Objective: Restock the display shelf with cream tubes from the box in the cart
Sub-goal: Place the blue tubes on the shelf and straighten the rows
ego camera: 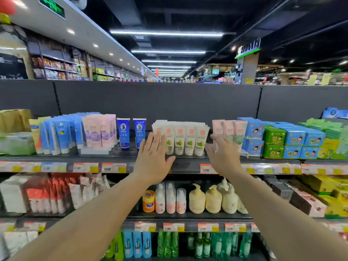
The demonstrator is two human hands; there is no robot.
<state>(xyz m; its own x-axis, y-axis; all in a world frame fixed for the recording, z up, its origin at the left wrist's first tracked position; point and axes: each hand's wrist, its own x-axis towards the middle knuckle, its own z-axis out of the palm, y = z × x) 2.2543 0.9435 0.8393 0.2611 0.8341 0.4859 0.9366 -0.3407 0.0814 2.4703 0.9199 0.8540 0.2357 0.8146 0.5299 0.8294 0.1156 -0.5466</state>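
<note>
A row of white cream tubes (pixel 185 138) with red logos and green fruit prints stands upright on the top shelf (pixel 188 162). My left hand (pixel 153 157) is held flat with straight fingers in front of the row's left end, its fingertips over the leftmost tube. My right hand (pixel 223 154) reaches up at the row's right end, fingers spread, in front of pink and green tubes (pixel 232 131). Neither hand holds anything. The cart and the box are out of view.
Blue tubes (pixel 123 133), pink tubes (pixel 98 131) and light blue tubes (pixel 60 135) stand to the left. Blue and green boxes (pixel 286 141) are stacked to the right. Pump bottles (pixel 212 199) fill the shelf below. Price tags (pixel 114 167) line the shelf edges.
</note>
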